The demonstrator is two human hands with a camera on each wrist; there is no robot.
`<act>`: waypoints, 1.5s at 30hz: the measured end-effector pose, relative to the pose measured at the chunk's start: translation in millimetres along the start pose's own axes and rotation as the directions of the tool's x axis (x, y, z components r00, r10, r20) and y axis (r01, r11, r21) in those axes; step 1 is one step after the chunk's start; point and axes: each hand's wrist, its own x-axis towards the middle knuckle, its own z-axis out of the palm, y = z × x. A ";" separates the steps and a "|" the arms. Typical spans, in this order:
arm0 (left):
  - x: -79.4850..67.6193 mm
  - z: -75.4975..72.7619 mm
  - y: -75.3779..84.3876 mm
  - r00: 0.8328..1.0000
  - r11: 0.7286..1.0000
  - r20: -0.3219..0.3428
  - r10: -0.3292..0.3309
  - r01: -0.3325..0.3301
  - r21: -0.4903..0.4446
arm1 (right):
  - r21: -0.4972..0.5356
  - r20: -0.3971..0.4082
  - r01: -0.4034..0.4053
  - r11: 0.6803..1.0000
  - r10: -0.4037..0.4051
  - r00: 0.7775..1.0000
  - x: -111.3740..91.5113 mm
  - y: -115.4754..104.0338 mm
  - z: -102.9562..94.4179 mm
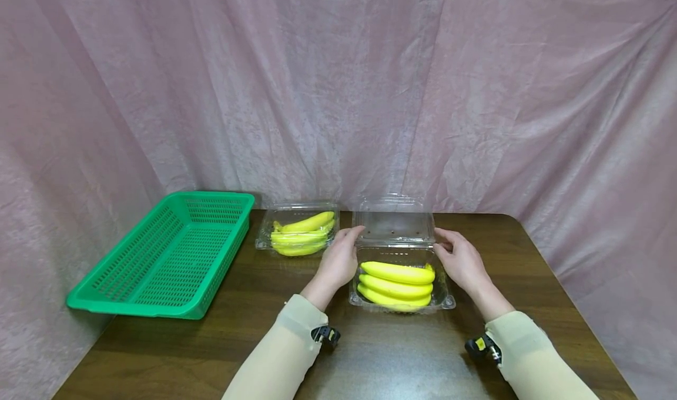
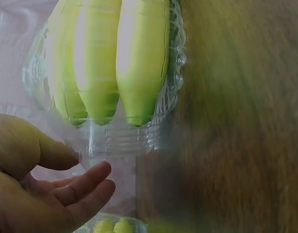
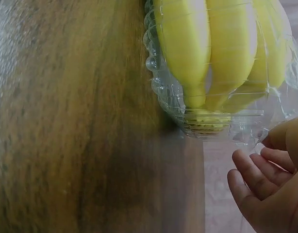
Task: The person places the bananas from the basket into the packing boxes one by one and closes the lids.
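Observation:
A clear plastic clamshell container (image 1: 446, 301) sits on the table with its lid (image 1: 394, 227) raised at the back. Several yellow bananas (image 1: 396, 288) lie side by side in its base, facing me. At the back left corner, near the hinge, my left hand (image 1: 339, 258) pinches the rim between thumb and fingers. My right hand (image 1: 463, 263) does likewise at the back right corner, thumb and fingertips close together on the clear edge. In both wrist views the bananas (image 2: 95, 63) show through the ribbed side wall.
Left of my left hand stands another clear container (image 1: 261, 244) with bananas (image 1: 301, 235) in it. A green plastic basket (image 1: 206, 306) occupies the table's left side. The brown wooden table (image 1: 391, 359) ends at a pink curtain (image 1: 359, 94) behind.

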 end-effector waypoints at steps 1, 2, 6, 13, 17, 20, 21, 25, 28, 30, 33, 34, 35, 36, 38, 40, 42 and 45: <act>0.0 0.0 -0.7 1.000 1.000 -0.003 0.004 -0.004 0.006 | -0.005 -0.001 0.003 1.000 -0.003 1.000 -0.2 0.9 0.3; 0.0 0.0 -1.2 1.000 1.000 -0.005 0.006 -0.006 0.008 | -0.006 -0.001 0.002 1.000 -0.002 1.000 -0.2 2.0 0.5; 0.3 -0.5 -2.1 1.000 1.000 -0.008 0.003 -0.003 -0.008 | -0.014 -0.009 0.013 1.000 -0.013 1.000 -0.5 5.6 0.7; 2.1 -2.5 -0.8 1.000 0.999 -0.007 -0.011 0.010 -0.043 | -0.009 -0.029 0.042 0.999 -0.042 0.999 1.8 6.9 0.4; 2.8 -2.4 -0.9 1.000 0.998 0.011 -0.017 0.017 -0.057 | -0.001 -0.048 0.049 0.999 -0.049 0.998 3.1 6.5 0.0; 3.6 -1.2 -2.3 1.000 0.998 0.000 -0.003 0.003 -0.062 | 0.008 -0.064 0.049 0.999 -0.049 0.997 3.4 5.6 -0.3; 3.7 -0.7 -2.8 1.000 0.998 -0.007 0.003 -0.003 -0.062 | 0.012 -0.070 0.051 0.999 -0.050 0.996 3.5 5.7 -0.2; 3.5 0.1 -3.7 0.999 0.998 -0.031 0.009 -0.011 -0.063 | 0.030 -0.080 0.053 0.998 -0.050 0.996 3.8 5.3 -0.2; 2.5 -0.4 -2.9 1.000 0.997 -0.022 0.001 -0.002 -0.072 | 0.038 -0.083 0.055 0.998 -0.051 0.995 3.9 5.5 0.0; 2.0 -0.5 -2.7 1.000 0.997 -0.015 0.002 -0.003 -0.077 | 0.032 -0.090 0.061 0.998 -0.058 0.994 4.1 6.3 0.5; 1.7 -0.2 -3.3 1.000 0.997 -0.017 0.012 -0.013 -0.072 | 0.026 -0.099 0.072 0.997 -0.069 0.993 4.9 7.4 1.0; 1.7 0.1 -3.8 1.000 0.998 -0.021 0.016 -0.017 -0.067 | 0.027 -0.100 0.073 0.997 -0.070 0.992 5.1 8.0 1.4; 1.7 0.5 -4.4 0.999 0.998 -0.027 0.021 -0.023 -0.064 | 0.030 -0.100 0.074 0.997 -0.071 0.992 5.1 8.2 1.6; 1.8 1.0 -4.9 0.999 0.998 -0.032 0.026 -0.028 -0.060 | 0.033 -0.097 0.073 0.997 -0.070 0.993 5.2 8.5 1.8; 2.4 2.4 -6.2 0.998 0.998 -0.057 0.038 -0.041 -0.048 | 0.043 -0.091 0.069 0.997 -0.065 0.994 5.2 8.7 1.9; 2.6 3.5 -6.9 0.997 0.998 -0.072 0.042 -0.045 -0.042 | 0.049 -0.084 0.060 0.997 -0.056 0.995 4.7 9.2 2.0; 2.8 4.5 -7.1 0.995 0.998 -0.085 0.042 -0.045 -0.034 | 0.049 -0.077 0.052 0.997 -0.048 0.996 4.2 10.0 1.7; 2.9 5.3 -6.4 0.995 0.999 -0.096 0.030 -0.032 -0.026 | 0.054 -0.068 0.041 0.998 -0.038 0.997 2.9 11.8 1.4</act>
